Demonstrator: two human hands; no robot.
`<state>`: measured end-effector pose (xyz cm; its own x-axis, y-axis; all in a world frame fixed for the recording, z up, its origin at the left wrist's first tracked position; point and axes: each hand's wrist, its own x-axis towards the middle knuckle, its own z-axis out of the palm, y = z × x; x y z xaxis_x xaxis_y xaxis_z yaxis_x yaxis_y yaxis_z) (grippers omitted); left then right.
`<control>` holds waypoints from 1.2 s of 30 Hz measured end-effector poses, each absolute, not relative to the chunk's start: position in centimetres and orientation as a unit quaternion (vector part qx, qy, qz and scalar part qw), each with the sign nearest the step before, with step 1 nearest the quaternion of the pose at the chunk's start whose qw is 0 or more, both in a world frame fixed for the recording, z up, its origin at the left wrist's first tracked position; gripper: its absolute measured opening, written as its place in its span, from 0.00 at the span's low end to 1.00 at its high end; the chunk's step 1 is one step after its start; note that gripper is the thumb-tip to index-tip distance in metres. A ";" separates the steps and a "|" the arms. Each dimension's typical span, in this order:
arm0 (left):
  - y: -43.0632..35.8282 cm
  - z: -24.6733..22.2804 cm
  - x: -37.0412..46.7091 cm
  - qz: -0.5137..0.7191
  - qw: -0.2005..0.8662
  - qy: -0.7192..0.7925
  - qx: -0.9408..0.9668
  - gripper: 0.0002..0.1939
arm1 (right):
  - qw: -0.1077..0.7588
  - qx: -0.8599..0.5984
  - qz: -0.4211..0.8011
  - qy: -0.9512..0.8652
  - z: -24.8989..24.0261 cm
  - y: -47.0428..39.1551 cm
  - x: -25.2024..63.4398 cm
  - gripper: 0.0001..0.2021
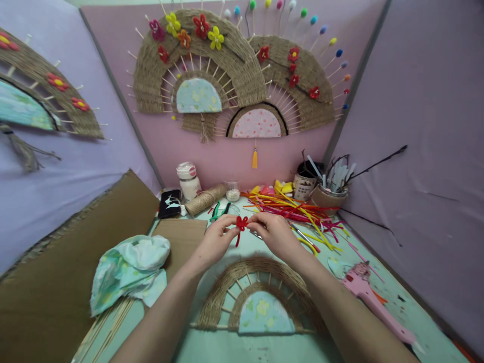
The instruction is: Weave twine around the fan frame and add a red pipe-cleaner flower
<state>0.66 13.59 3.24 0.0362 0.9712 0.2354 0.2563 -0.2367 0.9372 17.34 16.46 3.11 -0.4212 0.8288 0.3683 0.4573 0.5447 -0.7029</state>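
Note:
Between my two hands is a red pipe-cleaner flower (242, 223), with loops at the top and a short stem hanging down. My left hand (220, 234) pinches its left side between thumb and fingers. From the other side, my right hand (267, 228) pinches the right edge of the flower. Below them on the table lies a woven twine fan (212, 297) with thin stick ribs and a half-round patch of green floral cloth (264, 312). My right forearm covers part of the fan's right side.
Red, orange and yellow pipe cleaners (302, 206) lie behind my right hand. A pink glue gun (374, 300) rests at right. Green-handled pliers (219, 210), a twine roll (206, 199) and a white bottle (188, 181) stand or lie behind. Crumpled cloth (130, 267) and cardboard (75, 252) are left.

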 end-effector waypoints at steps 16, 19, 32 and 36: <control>13.3 2.7 1.7 0.589 0.327 0.493 0.550 0.03 | 0.402 -0.372 0.624 -0.558 3.2 15.8 16.1 0.12; 13.2 2.7 1.7 0.603 0.335 0.490 0.533 0.05 | 0.391 -0.366 0.651 -0.538 3.2 15.7 16.1 0.13; 13.0 3.2 1.2 0.483 0.259 0.465 0.695 0.07 | 0.348 -0.415 0.538 -0.646 4.0 15.9 17.2 0.11; 12.8 3.4 1.1 0.450 0.268 0.447 0.725 0.08 | 0.298 -0.416 0.537 -0.671 4.1 16.0 17.9 0.09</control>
<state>1.08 12.83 3.44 0.1951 0.8900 0.4122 0.4078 -0.4558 0.7912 17.89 16.00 4.14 -0.4757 0.8784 -0.0465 0.2383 0.0778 -0.9681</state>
